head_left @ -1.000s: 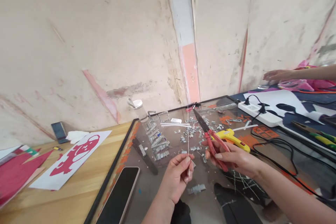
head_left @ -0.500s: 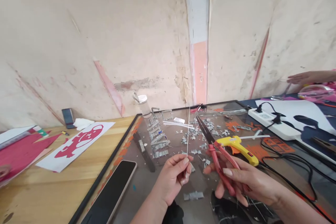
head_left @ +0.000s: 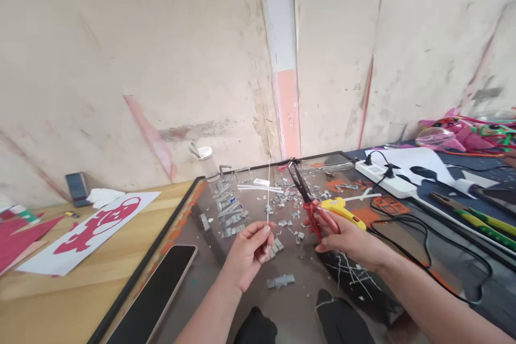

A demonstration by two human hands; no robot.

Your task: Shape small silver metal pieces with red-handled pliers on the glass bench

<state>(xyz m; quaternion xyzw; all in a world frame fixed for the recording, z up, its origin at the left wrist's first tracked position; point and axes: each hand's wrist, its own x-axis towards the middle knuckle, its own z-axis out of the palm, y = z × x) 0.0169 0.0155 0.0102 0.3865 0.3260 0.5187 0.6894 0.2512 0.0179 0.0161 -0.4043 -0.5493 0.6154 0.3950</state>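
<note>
Between the thumb and fingers of my left hand (head_left: 252, 247) a thin pale wire (head_left: 268, 199) stands nearly upright. My right hand (head_left: 350, 239) is closed round the red handles of long-nose pliers (head_left: 302, 188), whose dark jaws point up and to the left, apart from the wire. Small grey metal pieces (head_left: 234, 220) lie in rows and scattered over the dark glass top (head_left: 226, 290) behind my hands. One short grey strip (head_left: 281, 281) rests nearer to me. Partly behind my right hand is a yellow glue gun (head_left: 342, 209).
A phone (head_left: 161, 290) lies at the left on the glass. Left of it, a paper with a red cut-out (head_left: 100, 231) rests on the wooden table (head_left: 72, 301). At the right are a white power strip (head_left: 385, 178), black cables (head_left: 435, 247) and green-yellow pliers (head_left: 479, 220).
The view has shifted right, so things appear further left. My right hand has drawn its fingers in round the plier handles, and the jaws have come closer together. The left hand still holds the wire.
</note>
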